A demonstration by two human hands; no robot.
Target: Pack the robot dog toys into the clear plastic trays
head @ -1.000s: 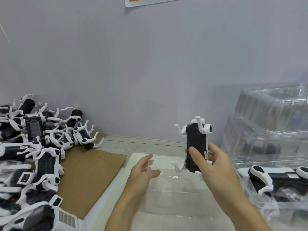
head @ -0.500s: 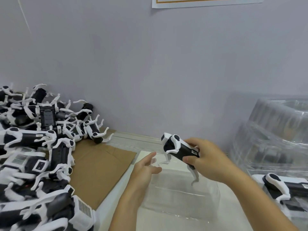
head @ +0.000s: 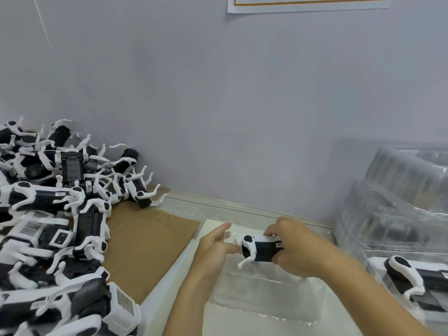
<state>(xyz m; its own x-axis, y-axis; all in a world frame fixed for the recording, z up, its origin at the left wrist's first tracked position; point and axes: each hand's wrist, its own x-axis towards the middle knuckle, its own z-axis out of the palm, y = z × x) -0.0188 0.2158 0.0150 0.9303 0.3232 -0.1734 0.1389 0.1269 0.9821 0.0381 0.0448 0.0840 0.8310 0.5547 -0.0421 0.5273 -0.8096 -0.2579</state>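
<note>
Lowered since the earlier frames: robot dog toy, formerly upright in the air, now lying sideways just above the clear plastic tray.

Head view, items:

Right hand: fingers and thumb curled round the rear of the toy's black body, holding it with the white head end toward the left.

Left hand: fingers extended and relaxed, holding nothing; fingertips at the toy's head end, contact not certain.

Clear plastic tray: rests on the white sheet on the counter, directly under both hands.

Heap of robot dog toys: black bodies, white legs, piled at far left, partly on a sheet of brown cardboard.

Stack of clear trays: far right, against the wall. Packed toy lies in a tray at the right edge, below that stack.

Paper notice: on the wall, top edge, only its lower border showing.
</note>
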